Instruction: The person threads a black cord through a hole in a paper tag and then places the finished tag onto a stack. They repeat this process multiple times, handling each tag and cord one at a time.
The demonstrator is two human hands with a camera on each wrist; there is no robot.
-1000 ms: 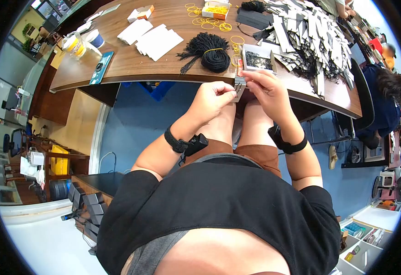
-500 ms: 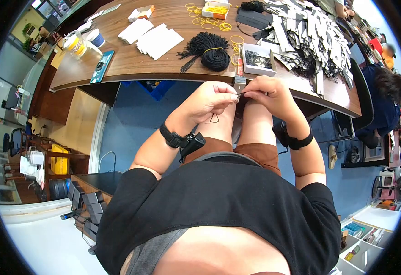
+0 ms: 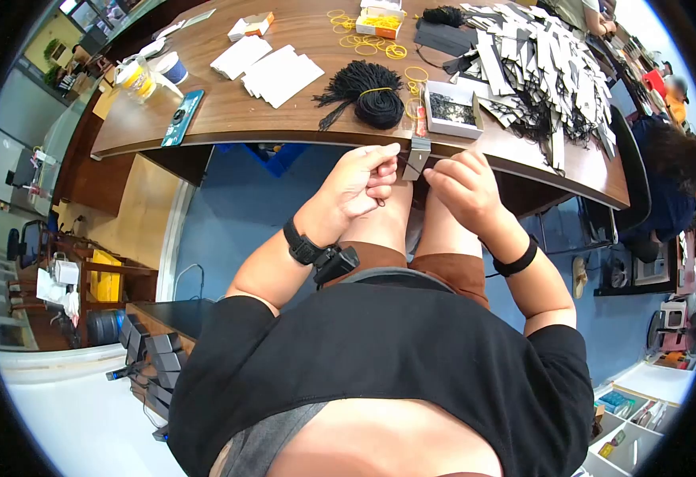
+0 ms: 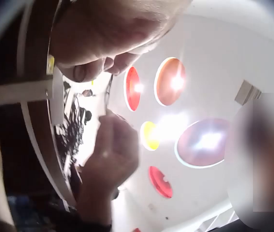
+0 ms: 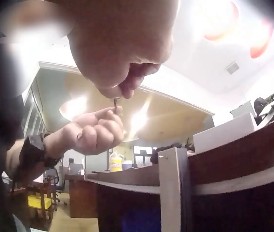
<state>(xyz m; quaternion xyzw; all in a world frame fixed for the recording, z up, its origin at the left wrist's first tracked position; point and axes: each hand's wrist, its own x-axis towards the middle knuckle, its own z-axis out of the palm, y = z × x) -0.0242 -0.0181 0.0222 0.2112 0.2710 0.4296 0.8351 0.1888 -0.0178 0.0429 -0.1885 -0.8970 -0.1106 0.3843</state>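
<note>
Low in front of the table edge, my left hand (image 3: pixel 360 181) pinches one end of a thin black cord (image 3: pixel 412 164) between thumb and fingertips. My right hand (image 3: pixel 467 188) pinches its other end, fingers curled. The cord runs as a short, straight line from hand to hand, and a bit of it shows below the left fingers. In the right wrist view the cord (image 5: pixel 115 103) shows as a short dark piece between the hands. Just behind it, a narrow grey-white strip (image 5: pixel 170 191) stands at the table edge, with a small metal pin (image 5: pixel 163 157) near its top.
On the wooden table (image 3: pixel 205 119) lie a bundle of black cords (image 3: pixel 378 107), a white box with dark contents (image 3: pixel 453 131), yellow rubber bands (image 3: pixel 372 44) and white cards (image 3: pixel 283 78). A large heap of corded tags (image 3: pixel 535 71) covers the right side. A phone (image 3: pixel 181 119) lies left.
Both hands were close by the strip at the table edge, the right fingers extended. They came together on the cord, then moved apart, drawing it straight between them.
</note>
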